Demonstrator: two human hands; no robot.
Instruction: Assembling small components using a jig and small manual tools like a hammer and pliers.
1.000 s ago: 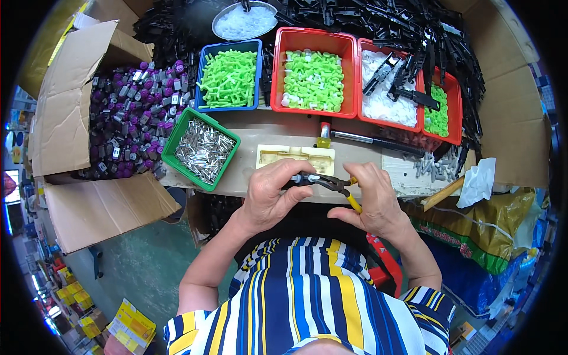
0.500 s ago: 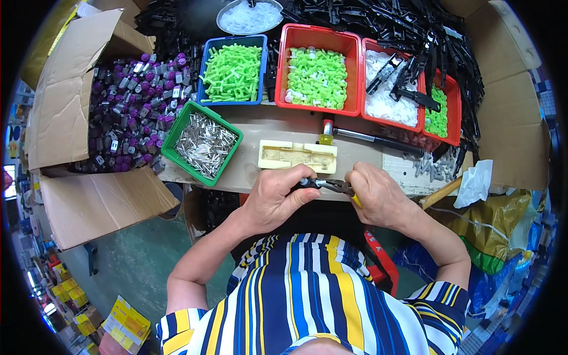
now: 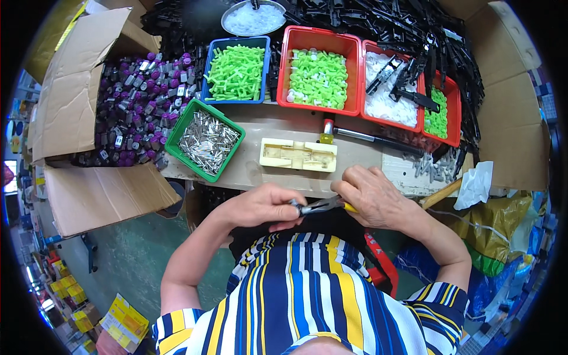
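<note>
My right hand (image 3: 374, 198) is wrapped round the yellow handles of a pair of pliers (image 3: 323, 206), whose metal jaws point left. At the jaw tips is a small dark-and-grey part (image 3: 295, 204), pinched by my left hand (image 3: 263, 207); the fingers hide most of it. Both hands are just off the near edge of the table, in front of my striped shirt. Beyond them on the table lies a cream fixture block (image 3: 297, 155) with a shaped hollow.
A green bin (image 3: 171, 145) of metal pins stands left of the block. Behind are a blue bin (image 3: 206, 99) and red bins (image 3: 359, 71) of green and white parts. A cardboard box (image 3: 70, 112) holds purple-and-grey parts. A hammer-like tool (image 3: 361, 136) lies behind the block.
Both hands have come down nearer my body with the pliers and the small part. My left hand has turned, its fingers now covering more of the part.
</note>
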